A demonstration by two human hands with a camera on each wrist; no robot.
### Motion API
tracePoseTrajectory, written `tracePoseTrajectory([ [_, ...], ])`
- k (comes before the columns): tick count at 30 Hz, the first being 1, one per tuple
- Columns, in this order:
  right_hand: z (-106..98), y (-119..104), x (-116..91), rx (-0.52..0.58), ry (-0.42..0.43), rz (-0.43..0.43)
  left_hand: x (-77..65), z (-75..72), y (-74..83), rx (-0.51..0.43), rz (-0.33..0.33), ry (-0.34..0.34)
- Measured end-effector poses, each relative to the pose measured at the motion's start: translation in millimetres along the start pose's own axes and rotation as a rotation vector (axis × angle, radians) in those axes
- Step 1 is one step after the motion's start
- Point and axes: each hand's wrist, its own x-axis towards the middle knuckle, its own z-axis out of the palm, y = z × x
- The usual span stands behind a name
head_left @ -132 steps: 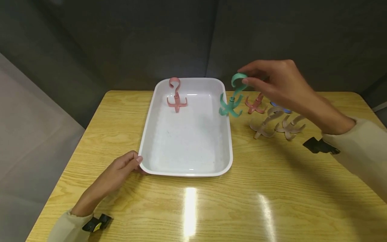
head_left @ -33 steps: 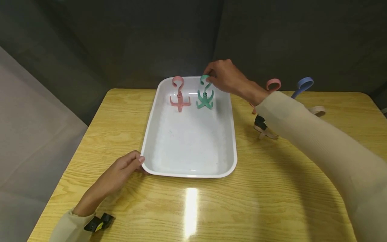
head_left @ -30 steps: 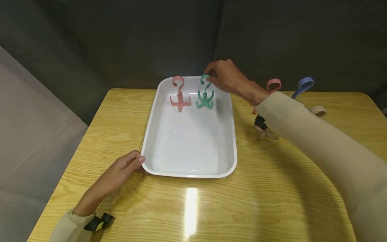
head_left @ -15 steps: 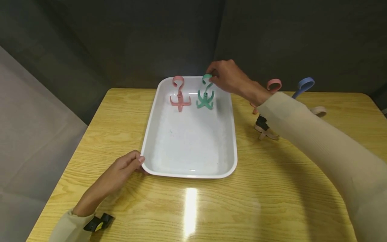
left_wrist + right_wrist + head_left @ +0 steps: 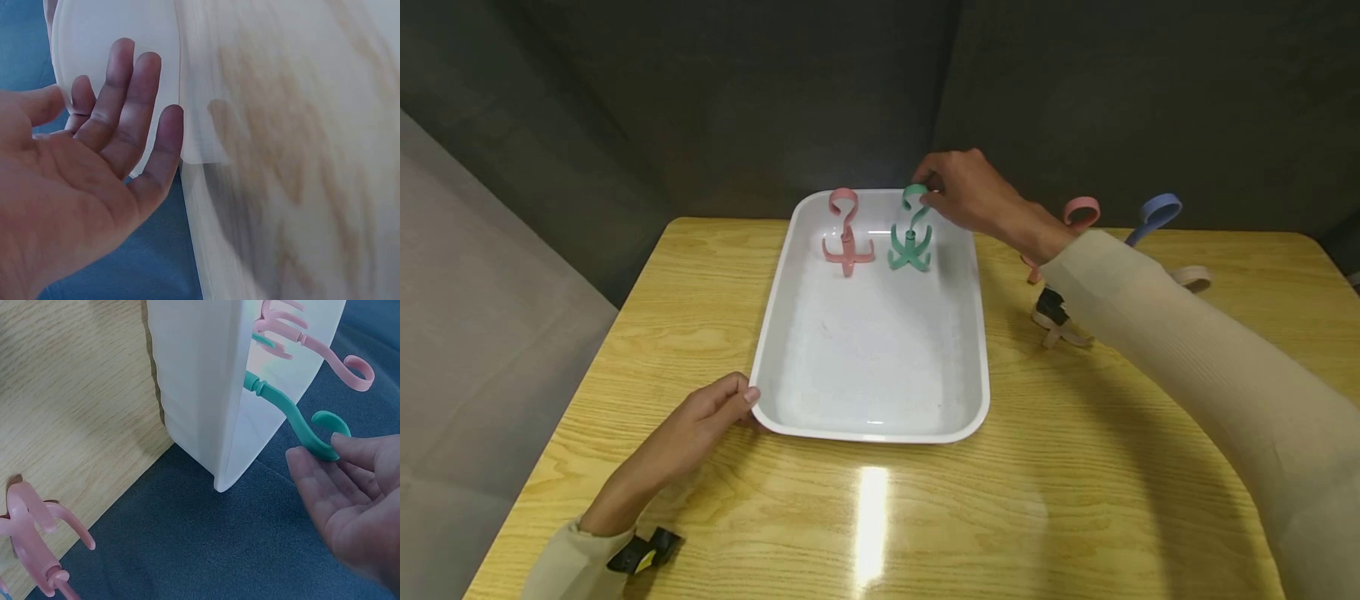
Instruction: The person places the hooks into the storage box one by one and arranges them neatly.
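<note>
Two hooks [image 5: 848, 250] in the tray [image 5: 872, 350]

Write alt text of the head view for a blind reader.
A right hand pinches a green hook inside a white tray, beside a pink hook. The left hand holds the tray's near left corner. At right, a sleeve partly hides other hooks.

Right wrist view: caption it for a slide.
Right hand pinches green hook in white tray, pink hook alongside.

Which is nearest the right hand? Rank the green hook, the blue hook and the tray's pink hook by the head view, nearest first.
1. Green hook: pinched by the right hand.
2. Pink hook: in the tray, left of the green one.
3. Blue hook: right of the tray.
</note>
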Motion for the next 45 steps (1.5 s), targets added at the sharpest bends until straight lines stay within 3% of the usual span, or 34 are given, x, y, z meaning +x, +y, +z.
tracePoseTrajectory([
  [28, -7.0, -1.6, -5.4, -0.014, -0.072, 0.063, -0.4, -2.3, -0.6, 0.008, 0.009, -0.001],
  [38, -17.1, -5.8, -7.5, -0.044, -0.159, 0.125, -1.3, -3.9, -0.7, 0.018, 0.001, 0.008],
  [45, -22.0, -8.2, -9.7, -0.044, -0.172, 0.112, -1.4, -4.6, -1.5, 0.014, -0.001, 0.013],
])
